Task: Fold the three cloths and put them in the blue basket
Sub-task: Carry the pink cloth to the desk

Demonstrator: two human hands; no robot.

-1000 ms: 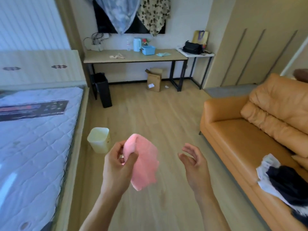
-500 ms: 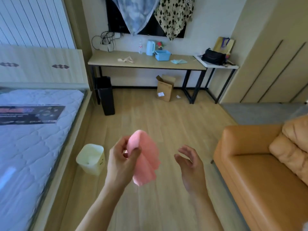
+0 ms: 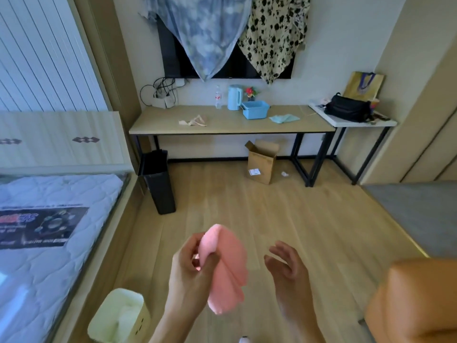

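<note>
So the pink cloth (image 3: 228,268) is up in the air in front of the person, not on anything. The left hand (image 3: 189,268) has it, and the grip is a pinch: the thumb presses the top fold against the curled fingers. The cloth hangs down from there, so its long axis runs pretty much straight up and down, with the loose end dangling below the wrist. It looks doubled over already, so I'd guess the folding on this one is mostly done. The right hand (image 3: 288,266) is just beside the cloth on its right, not touching it. Its fingers are spread and relaxed and it's holding nothing. The bit that matters is where the blue basket (image 3: 256,110) is. It's well away across the floor, straight ahead and a little to the right of the pinching hand, up on the surface (image 3: 222,126) near the back edge and right of the middle. That makes the next move a carry forward, not a reach, and the left hand already owns the cloth, so it's the one that does the drop. A teal cloth (image 3: 284,118) lies just right of the basket toward the right end. A beige cloth (image 3: 193,121) sits left of the middle, closer to the front edge. Neither of them looks folded to me, so I'd say two are left to do.
</note>
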